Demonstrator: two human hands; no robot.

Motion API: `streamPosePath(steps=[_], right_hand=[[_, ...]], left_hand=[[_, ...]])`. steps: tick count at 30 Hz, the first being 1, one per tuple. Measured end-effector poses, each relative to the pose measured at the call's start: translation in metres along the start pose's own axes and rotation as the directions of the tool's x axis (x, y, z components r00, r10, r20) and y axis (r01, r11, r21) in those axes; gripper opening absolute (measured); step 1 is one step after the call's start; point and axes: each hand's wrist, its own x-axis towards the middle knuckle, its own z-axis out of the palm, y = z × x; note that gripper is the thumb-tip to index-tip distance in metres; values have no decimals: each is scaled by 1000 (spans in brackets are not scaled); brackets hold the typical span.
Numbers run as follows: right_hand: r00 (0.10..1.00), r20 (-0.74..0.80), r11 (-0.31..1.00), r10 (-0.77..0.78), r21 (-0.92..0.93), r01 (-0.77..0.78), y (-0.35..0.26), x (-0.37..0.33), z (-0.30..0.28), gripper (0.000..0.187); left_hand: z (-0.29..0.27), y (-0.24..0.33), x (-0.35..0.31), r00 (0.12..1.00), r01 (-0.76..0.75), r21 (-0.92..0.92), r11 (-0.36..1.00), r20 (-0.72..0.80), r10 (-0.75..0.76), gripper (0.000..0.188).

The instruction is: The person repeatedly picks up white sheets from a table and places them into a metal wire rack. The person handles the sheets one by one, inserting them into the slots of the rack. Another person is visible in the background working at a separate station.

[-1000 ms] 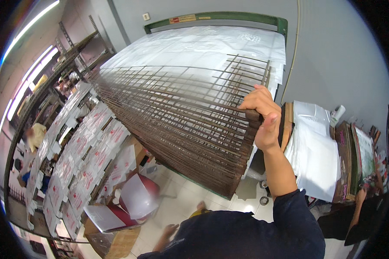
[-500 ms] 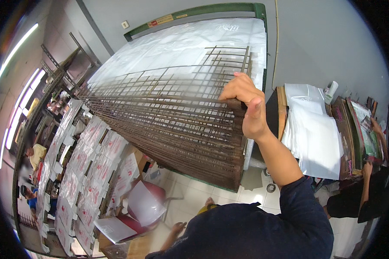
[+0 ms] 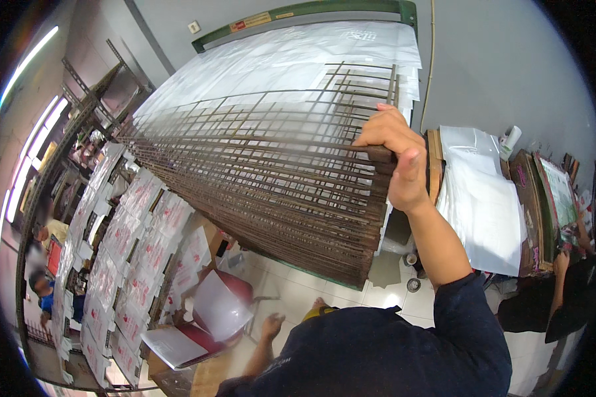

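Observation:
My right hand (image 3: 402,153) is wrapped round the front right corner of a brown wire-grid drying rack (image 3: 291,175). Its many shelves fan down toward the floor, packed close together. Behind the raised grids, white plastic sheets (image 3: 271,59) lie in overlapping rows on the rack's back part, under a green frame bar (image 3: 311,14). My left hand (image 3: 271,325) hangs low beside my body, small in the picture, its fingers loosely bent and nothing visible in them. It is nearest to a red chair (image 3: 235,291) with white sheets on it.
Left stands another rack holding white sheets with red print (image 3: 136,264). A stack of white sheets (image 3: 480,205) lies to the right, beside upright boards (image 3: 531,198). At the far right, a person in dark clothes (image 3: 536,311) handles a framed panel. Two people are behind the left rack.
My left hand has come upward and a little right, away from my body. My right hand keeps its hold on the rack corner while the whole view shifts slightly.

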Motion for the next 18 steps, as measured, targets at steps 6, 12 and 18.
streamPosePath(steps=[6, 12, 18], right_hand=[[1000, 12, 999, 4, -49, -3, -3, 0, 0, 66], [999, -35, 990, 5, -142, -9, -7, -2, 2, 53], [996, -71, 978, 51, -197, -64, -11, -3, 7, 44]], left_hand=[[-55, 191, 42, 819, -410, 340, 846, -270, 506, 56], [-117, 345, 55, 499, -714, 358, 602, -342, 796, 55], [-139, 355, 88, 361, -725, 517, 456, -279, 890, 49]])
